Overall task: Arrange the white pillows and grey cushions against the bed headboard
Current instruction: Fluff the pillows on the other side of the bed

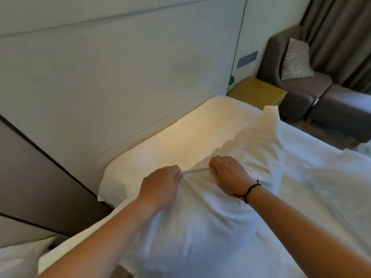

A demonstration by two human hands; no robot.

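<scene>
Both hands, left (160,183) & right (226,173), clamped close together on top hem of white pillow (210,197), mid-bed, short of headboard (100,77). Best: keep hem taut, lift, stand upright vs headboard w/ other pillow (160,137).

We are seeing pale wall panelling (112,63) catching warm light, a yellow bedside table (259,92) standing beside a grey armchair (297,87), a matching footstool (345,115), and grey curtains (341,33) hanging behind.
</scene>
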